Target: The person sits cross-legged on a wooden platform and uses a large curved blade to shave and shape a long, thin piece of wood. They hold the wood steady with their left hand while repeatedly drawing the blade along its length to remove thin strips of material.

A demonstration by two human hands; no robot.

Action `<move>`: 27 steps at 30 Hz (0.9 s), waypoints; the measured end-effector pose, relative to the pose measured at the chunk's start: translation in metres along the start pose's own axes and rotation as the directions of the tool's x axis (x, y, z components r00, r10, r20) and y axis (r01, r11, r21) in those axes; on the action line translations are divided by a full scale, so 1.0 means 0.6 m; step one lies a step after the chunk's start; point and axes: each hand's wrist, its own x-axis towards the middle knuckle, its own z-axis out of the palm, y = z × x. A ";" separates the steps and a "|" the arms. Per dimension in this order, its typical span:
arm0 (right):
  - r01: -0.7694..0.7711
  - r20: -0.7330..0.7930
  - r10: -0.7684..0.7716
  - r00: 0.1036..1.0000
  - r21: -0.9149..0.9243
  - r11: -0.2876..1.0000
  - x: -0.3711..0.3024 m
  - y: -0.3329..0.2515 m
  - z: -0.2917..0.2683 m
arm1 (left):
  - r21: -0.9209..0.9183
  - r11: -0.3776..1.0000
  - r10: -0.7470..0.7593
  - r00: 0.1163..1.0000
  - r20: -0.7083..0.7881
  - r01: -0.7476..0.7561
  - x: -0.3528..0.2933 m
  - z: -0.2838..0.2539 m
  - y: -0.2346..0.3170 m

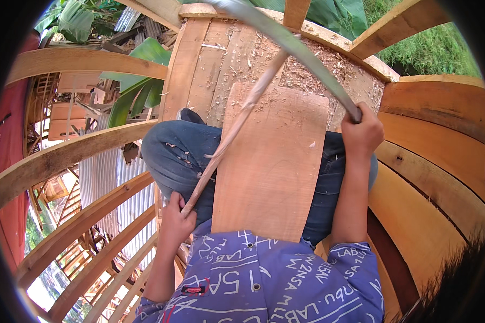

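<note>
Left hand (175,220) grips stick (237,121) end; right hand (362,132) clenches long blade (291,46), tip cut off.

Daylight falls on an open timber frame. Curved wooden ribs (81,151) sweep past on the left of the gripped stick, with corrugated metal sheets (105,183) showing below through the gaps. Ahead of the grip lies a plank deck (215,59) strewn with wood shavings (318,64). Right of it, bent planks (436,161) form a wall. Banana leaves (140,81) and grass (436,48) lie beyond.
</note>
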 end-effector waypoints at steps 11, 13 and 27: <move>0.132 0.002 -0.133 0.991 0.055 0.990 0.004 -0.026 -0.006 | -0.022 0.998 -0.064 0.997 0.053 0.065 0.003 -0.004 0.003; 0.031 0.064 -0.030 0.998 -0.012 0.999 0.000 -0.009 -0.005 | 0.010 1.000 -0.016 1.000 0.023 0.016 0.003 -0.005 0.003; -0.010 0.076 0.013 0.997 -0.039 0.999 -0.003 -0.003 -0.001 | 0.042 0.999 0.002 1.000 -0.004 -0.002 0.006 0.001 0.003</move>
